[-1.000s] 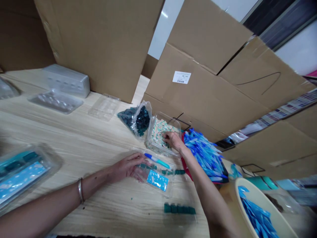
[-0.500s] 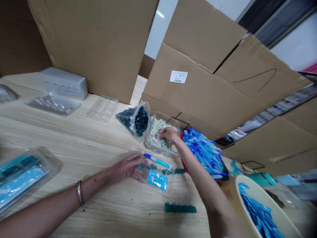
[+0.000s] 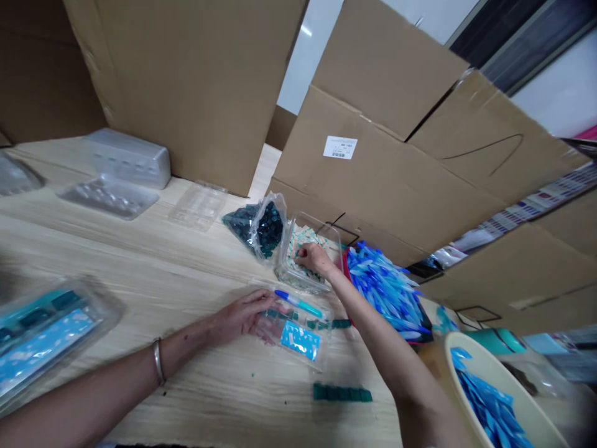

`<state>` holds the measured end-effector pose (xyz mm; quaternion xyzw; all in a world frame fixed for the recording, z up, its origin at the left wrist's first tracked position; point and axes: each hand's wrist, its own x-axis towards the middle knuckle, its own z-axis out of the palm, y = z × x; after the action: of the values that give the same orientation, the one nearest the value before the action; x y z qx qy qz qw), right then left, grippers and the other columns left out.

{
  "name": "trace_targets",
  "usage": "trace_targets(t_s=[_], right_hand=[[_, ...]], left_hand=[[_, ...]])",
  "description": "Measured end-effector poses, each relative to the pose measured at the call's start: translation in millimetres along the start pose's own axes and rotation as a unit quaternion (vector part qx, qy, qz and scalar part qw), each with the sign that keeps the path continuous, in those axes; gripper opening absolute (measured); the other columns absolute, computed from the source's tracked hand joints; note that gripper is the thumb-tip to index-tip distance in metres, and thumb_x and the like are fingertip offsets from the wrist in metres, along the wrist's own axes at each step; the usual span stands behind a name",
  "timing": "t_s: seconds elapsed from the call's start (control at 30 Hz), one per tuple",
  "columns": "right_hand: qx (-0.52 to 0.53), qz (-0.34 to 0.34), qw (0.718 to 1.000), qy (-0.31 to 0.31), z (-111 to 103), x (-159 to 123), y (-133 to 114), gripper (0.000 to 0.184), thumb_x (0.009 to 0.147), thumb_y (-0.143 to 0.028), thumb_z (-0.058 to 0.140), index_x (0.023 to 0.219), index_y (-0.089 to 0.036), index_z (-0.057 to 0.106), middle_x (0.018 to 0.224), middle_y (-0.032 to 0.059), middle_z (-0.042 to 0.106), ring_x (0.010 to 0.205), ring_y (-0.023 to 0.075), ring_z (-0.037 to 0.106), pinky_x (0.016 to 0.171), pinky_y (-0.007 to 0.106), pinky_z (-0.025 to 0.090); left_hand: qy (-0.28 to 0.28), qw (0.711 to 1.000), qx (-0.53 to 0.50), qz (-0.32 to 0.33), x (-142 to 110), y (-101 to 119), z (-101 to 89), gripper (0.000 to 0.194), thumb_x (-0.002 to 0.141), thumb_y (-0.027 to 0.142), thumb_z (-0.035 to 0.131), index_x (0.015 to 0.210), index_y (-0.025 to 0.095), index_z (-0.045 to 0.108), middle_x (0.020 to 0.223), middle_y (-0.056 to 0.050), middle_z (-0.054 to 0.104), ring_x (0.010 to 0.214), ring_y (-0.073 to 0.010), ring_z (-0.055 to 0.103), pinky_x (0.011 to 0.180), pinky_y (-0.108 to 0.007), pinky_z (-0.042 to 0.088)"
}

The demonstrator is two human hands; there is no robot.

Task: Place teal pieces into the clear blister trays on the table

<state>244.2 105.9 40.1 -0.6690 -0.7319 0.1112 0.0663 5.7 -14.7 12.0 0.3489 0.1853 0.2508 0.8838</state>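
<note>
My left hand [image 3: 242, 315] lies flat with fingers spread on the near edge of an open clear plastic tray [image 3: 298, 326]. That tray holds a blue-and-teal pen [image 3: 298, 303], a blue printed card [image 3: 301, 340] and a few dark teal squares. My right hand [image 3: 313, 257] reaches into a clear tub of small pale packets [image 3: 298, 239], fingers bent and pinched among them; what they grip is too small to name. A strip of dark teal squares [image 3: 342, 393] lies on the wooden table nearer to me.
A clear bag of dark teal squares [image 3: 261, 227] sits beside the tub. Blue plastic pieces [image 3: 385, 286] are heaped at right, more in a cream bowl [image 3: 471, 373]. Filled tray [image 3: 41, 336] at left; empty clear trays [image 3: 109, 196] behind. Cardboard boxes [image 3: 382, 180] wall the back.
My right hand has shifted a little left and deeper into the tub of packets. My left hand stays on the tray.
</note>
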Motion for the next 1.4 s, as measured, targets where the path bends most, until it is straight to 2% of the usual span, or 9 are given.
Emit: trace_targets(t_s=[0.17,0.27,0.43,0.53,0.63,0.83,1.07,1.23,1.4], right_hand=[[0.125,-0.061,0.99,-0.01,-7,-2,28,0.017,0.066,-0.027,0.066,0.078,-0.015,0.062,0.064,-0.0026,0.059,0.056,0.0091,0.05,0.053,0.019,0.037],[0.132,-0.083,0.988,-0.012,-10,-2,39,0.017,0.064,-0.024,0.066,0.078,-0.014,0.065,0.062,-0.0021,0.059,0.056,0.0103,0.051,0.054,0.02,0.038],[0.099,-0.117,0.988,-0.013,-12,-7,33,0.015,0.068,-0.022,0.063,0.08,-0.016,0.069,0.075,0.0017,0.066,0.063,0.0124,0.055,0.062,0.022,0.042],[0.087,-0.12,0.989,-0.003,-14,-9,26,0.014,0.066,-0.021,0.066,0.078,-0.016,0.069,0.073,0.0024,0.066,0.066,0.0136,0.057,0.065,0.024,0.043],[0.146,-0.101,0.984,0.005,-20,-14,23,0.014,0.065,-0.025,0.067,0.075,-0.015,0.068,0.07,0.0022,0.065,0.066,0.0146,0.057,0.065,0.026,0.044],[0.397,-0.042,0.917,0.015,-40,-56,5,0.027,0.063,-0.033,0.072,0.084,-0.018,0.065,0.077,0.0018,0.065,0.069,0.0142,0.06,0.068,0.028,0.048],[0.461,-0.095,0.88,0.056,-36,-102,-9,0.024,0.061,-0.033,0.076,0.078,-0.021,0.064,0.092,0.0025,0.065,0.087,0.0165,0.06,0.076,0.029,0.049],[0.418,-0.105,0.894,0.123,-31,-100,1,0.023,0.065,-0.036,0.072,0.081,-0.021,0.063,0.095,0.0037,0.064,0.09,0.0177,0.059,0.079,0.03,0.047],[0.191,-0.074,0.971,0.124,-37,-76,10,0.011,0.071,-0.027,0.064,0.077,-0.017,0.065,0.083,0.0065,0.065,0.08,0.0186,0.058,0.077,0.031,0.045]], left_hand=[[-0.003,1.0,-0.002,-0.002,0,-3,-3.3,0.033,0.082,0.04,0.054,0.104,0.016,0.054,0.128,-0.018,0.05,0.082,-0.024,0.066,0.062,-0.033,0.053],[-0.004,1.0,-0.003,0.001,1,-3,-3.2,0.033,0.081,0.04,0.055,0.105,0.016,0.054,0.129,-0.017,0.049,0.083,-0.0244,0.066,0.062,-0.033,0.053],[-0.009,1.0,-0.004,0.004,0,-1,-2.0,0.032,0.082,0.04,0.055,0.103,0.016,0.055,0.128,-0.017,0.05,0.082,-0.0235,0.066,0.062,-0.033,0.053],[-0.012,1.0,-0.009,0.009,0,-2,-2.4,0.033,0.081,0.041,0.056,0.103,0.017,0.055,0.128,-0.016,0.051,0.081,-0.023,0.066,0.062,-0.032,0.053],[-0.006,1.0,-0.012,0.015,-1,-2,-2.2,0.032,0.08,0.04,0.056,0.104,0.017,0.055,0.128,-0.016,0.051,0.081,-0.0226,0.066,0.063,-0.033,0.053],[0.01,1.0,-0.013,0.013,-1,-3,-2.0,0.032,0.081,0.039,0.057,0.105,0.018,0.055,0.127,-0.016,0.052,0.082,-0.0228,0.066,0.064,-0.034,0.053],[-0.005,0.999,-0.01,0.032,-2,-6,-4.9,0.034,0.08,0.036,0.059,0.108,0.018,0.053,0.128,-0.015,0.052,0.085,-0.0245,0.066,0.069,-0.038,0.054],[-0.016,0.999,-0.007,0.04,-2,-7,-5.0,0.036,0.079,0.036,0.06,0.109,0.018,0.052,0.13,-0.017,0.049,0.085,-0.0253,0.067,0.07,-0.038,0.054],[-0.019,0.999,0.015,0.045,-2,-6,-5.5,0.033,0.081,0.036,0.057,0.107,0.016,0.051,0.131,-0.018,0.048,0.086,-0.0246,0.066,0.072,-0.038,0.053]])
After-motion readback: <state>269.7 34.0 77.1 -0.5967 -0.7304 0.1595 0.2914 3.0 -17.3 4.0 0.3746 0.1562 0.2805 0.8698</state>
